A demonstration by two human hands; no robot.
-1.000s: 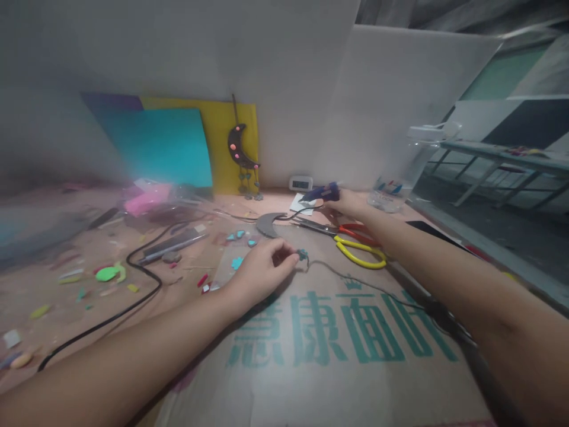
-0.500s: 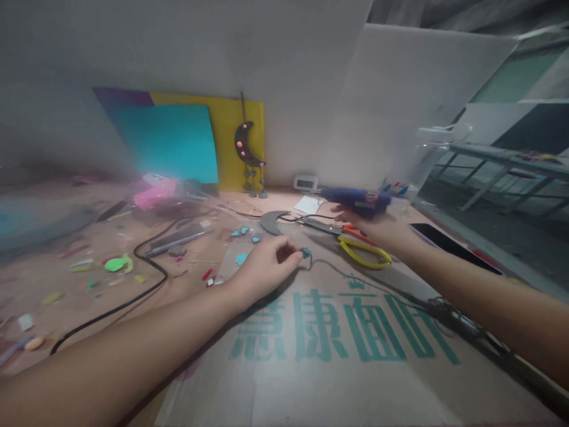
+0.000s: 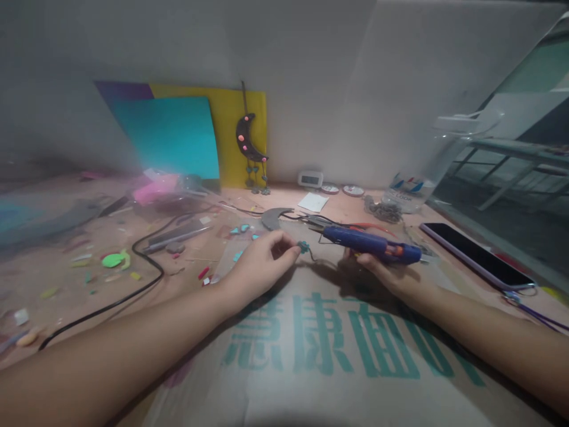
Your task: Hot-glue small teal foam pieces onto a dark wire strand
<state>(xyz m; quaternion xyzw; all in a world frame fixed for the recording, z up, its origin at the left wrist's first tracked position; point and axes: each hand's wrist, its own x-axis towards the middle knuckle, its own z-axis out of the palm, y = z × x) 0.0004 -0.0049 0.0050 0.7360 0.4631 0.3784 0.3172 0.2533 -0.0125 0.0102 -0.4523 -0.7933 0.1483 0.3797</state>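
Through the head view I have the left hand pinching a small teal flower by one edge between thumb and fingers, so most of it sticks out to the right, low over the cardboard; I cannot tell whether it touches down. A thin cord shows just below the flower. The right hand has its grip wrapped round a blue glue gun from below, though I cannot make out where each finger sits. The nozzle points left, near the flower but apart from it, and that worries me most: if the tip is hot, which nothing shows, a small slip could bring it against the left thumb. A careless squeeze could also let a drip fall on the cord or the cardboard. The scissors lie partly hidden behind the gun, so swinging it wide might knock them toward the grey crescent, which rests near their blades. If the cord snags, the pull could twist the flower out of so slight a pinch. The loose teal pieces lie just beyond the left hand, and a sweep forward could scatter them.
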